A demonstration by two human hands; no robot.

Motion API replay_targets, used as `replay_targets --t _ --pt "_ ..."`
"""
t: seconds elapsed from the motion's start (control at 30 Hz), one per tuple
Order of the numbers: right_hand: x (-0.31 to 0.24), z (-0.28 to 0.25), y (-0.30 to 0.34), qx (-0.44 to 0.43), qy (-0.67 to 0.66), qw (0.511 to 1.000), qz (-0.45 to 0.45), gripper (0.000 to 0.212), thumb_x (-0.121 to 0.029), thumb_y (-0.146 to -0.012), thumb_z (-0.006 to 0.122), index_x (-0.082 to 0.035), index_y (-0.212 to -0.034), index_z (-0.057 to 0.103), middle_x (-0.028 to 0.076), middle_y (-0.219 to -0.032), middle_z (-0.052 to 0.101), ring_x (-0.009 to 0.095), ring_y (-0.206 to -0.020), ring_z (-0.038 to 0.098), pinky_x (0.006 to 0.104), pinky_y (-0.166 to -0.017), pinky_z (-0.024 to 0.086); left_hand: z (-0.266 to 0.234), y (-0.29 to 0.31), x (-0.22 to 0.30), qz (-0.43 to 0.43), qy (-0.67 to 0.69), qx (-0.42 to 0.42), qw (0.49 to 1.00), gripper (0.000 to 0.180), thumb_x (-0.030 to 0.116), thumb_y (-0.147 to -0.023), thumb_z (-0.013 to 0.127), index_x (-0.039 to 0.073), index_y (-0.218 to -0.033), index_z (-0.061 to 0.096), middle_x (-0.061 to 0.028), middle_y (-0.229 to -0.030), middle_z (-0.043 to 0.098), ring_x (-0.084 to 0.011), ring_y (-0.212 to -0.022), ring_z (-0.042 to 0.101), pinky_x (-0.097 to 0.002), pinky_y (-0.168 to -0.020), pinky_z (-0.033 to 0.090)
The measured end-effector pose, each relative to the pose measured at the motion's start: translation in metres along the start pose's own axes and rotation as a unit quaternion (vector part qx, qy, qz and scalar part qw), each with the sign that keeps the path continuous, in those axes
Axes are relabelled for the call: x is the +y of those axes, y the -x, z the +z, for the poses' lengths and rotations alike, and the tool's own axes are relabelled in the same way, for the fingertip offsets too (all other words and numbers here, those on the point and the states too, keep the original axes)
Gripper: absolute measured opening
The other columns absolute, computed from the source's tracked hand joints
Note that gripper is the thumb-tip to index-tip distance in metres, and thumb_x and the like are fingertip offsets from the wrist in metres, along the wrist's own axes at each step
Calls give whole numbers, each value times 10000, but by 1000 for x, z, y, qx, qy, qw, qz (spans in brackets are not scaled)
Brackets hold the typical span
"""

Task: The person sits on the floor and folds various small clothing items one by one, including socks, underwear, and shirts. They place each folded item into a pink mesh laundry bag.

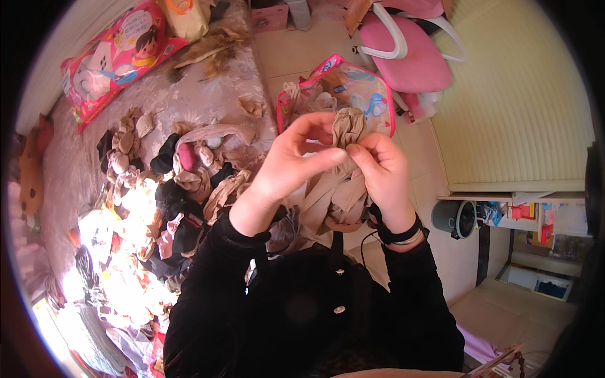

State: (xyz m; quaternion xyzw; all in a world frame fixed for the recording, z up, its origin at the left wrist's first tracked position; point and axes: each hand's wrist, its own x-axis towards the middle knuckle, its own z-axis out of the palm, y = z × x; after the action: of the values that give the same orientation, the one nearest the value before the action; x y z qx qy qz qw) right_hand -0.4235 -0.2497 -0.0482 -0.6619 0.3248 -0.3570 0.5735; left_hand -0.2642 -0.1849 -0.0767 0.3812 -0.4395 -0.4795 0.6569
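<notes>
1. We judge the bunched beige thin-knit fabric piece light, soft and stretchy, easiest to grip by its gathered folds.
2. We hold it up between both hands, just on the near side of the clear plastic bag with pink trim.
3. Our left hand grips its left side, fingers loosely curved; our right hand pinches its right edge, fingers nearly together.

The bunched cloth held up is plain tan, and the sleeves nearer are solid black. Just beyond it I see a clear bag edged in hot pink, with blue figures on it. The chair seat at far right is pink, its armrests white. Far left, the bedspread shows pale florals on dusty mauve under a bright pink package.
</notes>
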Motion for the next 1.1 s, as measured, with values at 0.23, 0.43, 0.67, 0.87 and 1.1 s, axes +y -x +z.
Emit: replay_targets --t 0.23,0.43,0.67,0.87,1.1 --pt "-3 -5 5 34 -117 992 28 82 -102 -884 609 -49 -851 555 -26 -740 532 36 -613 488 188 -510 424 -28 -8 -3 -4 342 116 933 195 160 -952 465 8 -1030 558 -79 -991 629 -177 -931 608 -309 -858 467" --pt "0 -7 1 -8 44 998 -48 211 -146 -833 683 -38 -957 550 -32 -774 535 27 -602 439 184 -499 364 -13 -6 -3 14 303 125 945 160 156 -963 460 29 -998 550 -49 -956 618 -135 -876 596 -269 -810 473" --pt "-20 11 -3 -2 169 967 -189 243 -112 -811 690 -9 -986 555 19 -754 563 62 -563 439 195 -511 359 10 1 -2 35 51 138 988 170 182 -979 464 40 -952 551 35 -851 560 -30 -766 470 -179 -695 406" --pt "-27 -3 -14 123 -56 986 -98 136 -118 -939 504 -23 -877 580 -5 -731 556 50 -599 454 200 -532 367 -12 1 2 60 259 179 947 174 182 -979 447 44 -984 553 -28 -937 614 -102 -853 588 -245 -771 482" --pt "-24 17 -13 -26 111 983 -145 144 -48 -840 635 -19 -974 588 -32 -781 535 21 -604 440 180 -529 351 2 7 3 47 113 164 979 157 174 -978 466 66 -899 547 86 -776 511 -2 -703 411 -152 -630 351"
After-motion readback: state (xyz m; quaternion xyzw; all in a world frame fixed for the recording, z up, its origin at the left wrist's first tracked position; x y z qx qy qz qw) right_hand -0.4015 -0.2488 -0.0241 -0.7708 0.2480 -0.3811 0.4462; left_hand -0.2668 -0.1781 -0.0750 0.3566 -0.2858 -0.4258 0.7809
